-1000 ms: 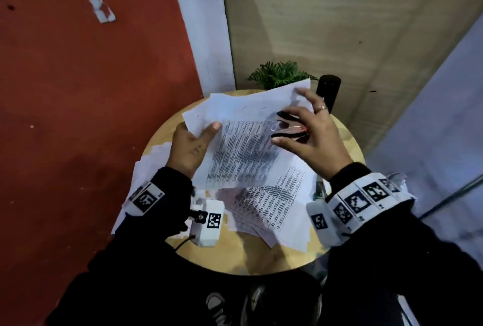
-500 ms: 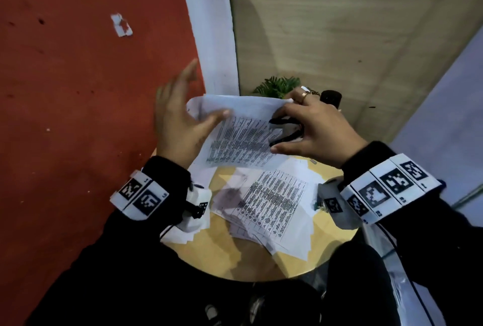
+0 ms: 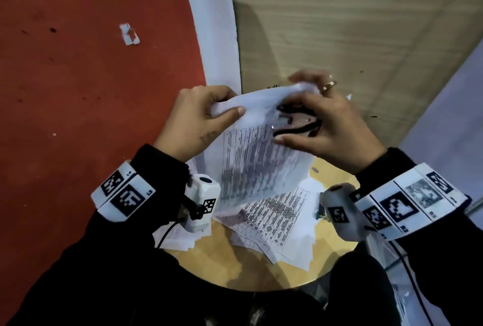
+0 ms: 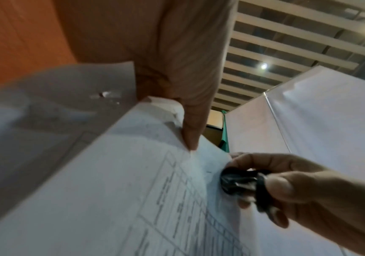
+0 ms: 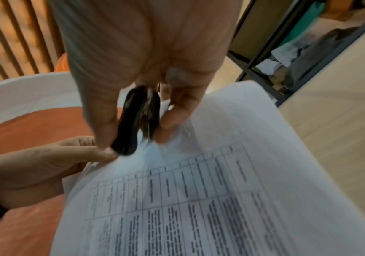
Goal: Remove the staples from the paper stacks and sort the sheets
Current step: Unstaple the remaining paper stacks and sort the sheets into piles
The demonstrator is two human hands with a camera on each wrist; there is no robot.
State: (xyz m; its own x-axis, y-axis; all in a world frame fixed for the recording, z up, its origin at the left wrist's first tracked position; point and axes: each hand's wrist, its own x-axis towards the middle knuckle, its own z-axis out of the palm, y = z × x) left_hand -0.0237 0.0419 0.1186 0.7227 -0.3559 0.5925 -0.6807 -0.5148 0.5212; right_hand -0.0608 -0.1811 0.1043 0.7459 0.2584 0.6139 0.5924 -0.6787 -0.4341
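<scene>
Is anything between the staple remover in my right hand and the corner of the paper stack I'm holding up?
Nothing visible. The staple remover in the right hand already sits against the paper stack, whose top corner the left hand pinches.

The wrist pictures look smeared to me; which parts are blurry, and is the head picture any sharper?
Left wrist view: the staple remover and right hand are smeared. Right wrist view: the printed sheet has soft, unreadable text. Head view: dim; the right hand's fingers are motion-blurred, the table sharper.
</scene>
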